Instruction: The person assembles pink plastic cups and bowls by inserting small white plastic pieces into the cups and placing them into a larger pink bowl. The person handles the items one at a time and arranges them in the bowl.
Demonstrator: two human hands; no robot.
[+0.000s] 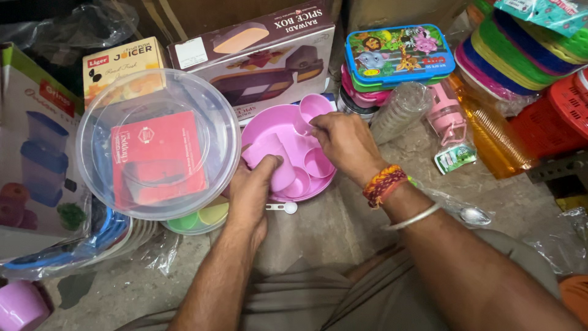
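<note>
Bare concrete floor, crowded with boxed plasticware. Right hand (344,142) pinches a small pink plastic cup (314,106) at the far rim of the round pink plastic tray (278,125); left hand (250,187) grips another pink cup (269,160) at its near-left. Each cup is best seated squarely, tray steadied.

A dusty grey concrete floor (343,227) fills the lower middle of the frame. Cardboard boxes (202,15) close off the top edge, stacked coloured plastic lids (520,55) crowd the upper right, and crumpled clear plastic wrap (563,245) lies at lower right.
</note>
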